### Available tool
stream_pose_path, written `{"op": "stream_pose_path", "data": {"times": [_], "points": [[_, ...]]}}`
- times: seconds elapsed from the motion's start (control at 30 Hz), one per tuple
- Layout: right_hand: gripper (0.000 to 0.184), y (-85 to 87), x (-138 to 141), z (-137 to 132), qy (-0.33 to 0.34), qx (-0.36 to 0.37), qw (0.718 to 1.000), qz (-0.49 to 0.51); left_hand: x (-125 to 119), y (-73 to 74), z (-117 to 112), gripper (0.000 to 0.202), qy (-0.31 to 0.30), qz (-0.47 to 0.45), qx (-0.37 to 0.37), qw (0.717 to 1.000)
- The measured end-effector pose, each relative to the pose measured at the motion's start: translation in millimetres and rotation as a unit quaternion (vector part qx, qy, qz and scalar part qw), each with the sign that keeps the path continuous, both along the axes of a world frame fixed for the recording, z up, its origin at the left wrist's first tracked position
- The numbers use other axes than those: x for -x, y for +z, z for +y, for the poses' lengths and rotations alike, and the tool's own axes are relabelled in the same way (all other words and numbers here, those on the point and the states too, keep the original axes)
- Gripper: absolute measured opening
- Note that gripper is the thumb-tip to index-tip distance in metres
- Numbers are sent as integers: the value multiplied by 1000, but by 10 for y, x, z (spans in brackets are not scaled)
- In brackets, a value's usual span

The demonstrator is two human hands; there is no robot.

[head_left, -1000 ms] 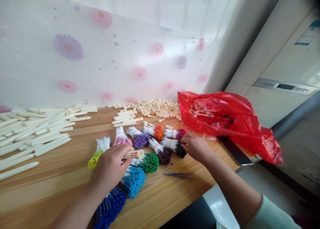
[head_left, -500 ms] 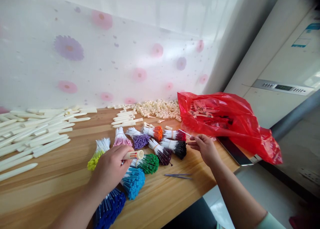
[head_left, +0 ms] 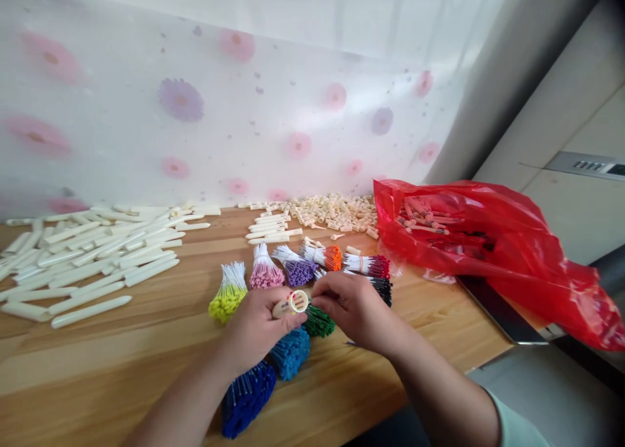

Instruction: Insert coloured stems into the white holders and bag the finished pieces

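In my left hand (head_left: 256,326) is a cream pen barrel (head_left: 291,304), gripped between thumb and fingers with its round open end toward me. Slots run along its side, and coloured refill ends show inside the mouth. My right hand (head_left: 354,307) is closed in a pinch right beside that mouth, on a thin pen refill mostly hidden by the fingers. Banded bundles of refills lie around my hands: yellow (head_left: 227,294), pink (head_left: 266,268), purple (head_left: 296,267), light blue (head_left: 291,354), dark blue (head_left: 248,400) and green (head_left: 319,321), the last partly covered.
Long cream pen tubes (head_left: 112,245) are heaped on the wooden table (head_left: 161,362) at left. Small slotted barrels (head_left: 332,209) are piled by the wall. A red plastic bag (head_left: 508,239) with pen parts stands at right, over a dark flat device (head_left: 502,310).
My right hand has come left, bringing the refill from beside the dark red bundle to the barrel's mouth. The barrel now points more toward me. The view has shifted left.
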State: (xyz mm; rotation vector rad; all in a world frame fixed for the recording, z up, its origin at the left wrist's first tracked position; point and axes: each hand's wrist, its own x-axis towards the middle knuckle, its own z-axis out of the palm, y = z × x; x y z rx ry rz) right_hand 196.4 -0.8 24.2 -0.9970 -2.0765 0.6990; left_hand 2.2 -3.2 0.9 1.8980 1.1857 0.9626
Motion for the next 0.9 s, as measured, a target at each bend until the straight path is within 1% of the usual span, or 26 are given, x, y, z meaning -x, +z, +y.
{"op": "stream_pose_path", "data": {"times": [0.03, 0.07, 0.13, 0.17, 0.2, 0.27, 0.37, 0.47, 0.53, 0.6, 0.63, 0.7, 0.73, 0.77, 0.8, 0.9], "points": [[5, -32, 36, 12, -8, 26, 998, 54, 2, 8, -2, 20, -14, -10, 26, 1000], [7, -62, 66, 19, -14, 58, 992, 114, 5, 19, -3, 20, -23, -22, 50, 998], [22, -104, 110, 17, -18, 120, 967, 225, 9, 38, -2, 21, -22, -53, 76, 995], [27, -115, 127, 10, -19, 145, 953, 266, 10, 41, 0, 21, -20, -67, 82, 994], [29, -122, 141, 1, -22, 163, 942, 294, 10, 39, 3, 21, -18, -80, 86, 993], [27, -133, 165, -18, -37, 181, 930, 317, 10, 21, 6, 21, -16, -99, 92, 991], [23, -158, 201, -31, -58, 172, 933, 310, 8, -10, 5, 21, -13, -104, 90, 990], [17, -152, 234, -34, -76, 113, 956, 261, 7, -14, 3, 19, -9, -95, 54, 994], [14, -87, 229, -64, -87, 37, 974, 204, 13, 3, 10, 17, -10, -87, 14, 996], [9, 39, 178, -151, -98, -62, 981, 153, 26, 30, 22, 11, -10, -83, -50, 995], [9, 119, 133, -221, -104, -112, 979, 138, 35, 47, 28, 9, -9, -83, -88, 993], [19, 289, 16, -404, -130, -202, 961, 139, 55, 81, 36, 10, -8, -83, -149, 985], [25, 367, -45, -505, -140, -235, 951, 144, 63, 95, 37, 10, -12, -82, -165, 983], [26, 434, -98, -602, -155, -265, 939, 154, 69, 106, 37, 10, -16, -80, -170, 982], [26, 485, -136, -685, -151, -278, 936, 153, 73, 112, 35, 11, -22, -79, -168, 982], [27, 546, -126, -805, -80, -258, 958, 94, 74, 94, 33, 14, -42, -81, -166, 982]]}}
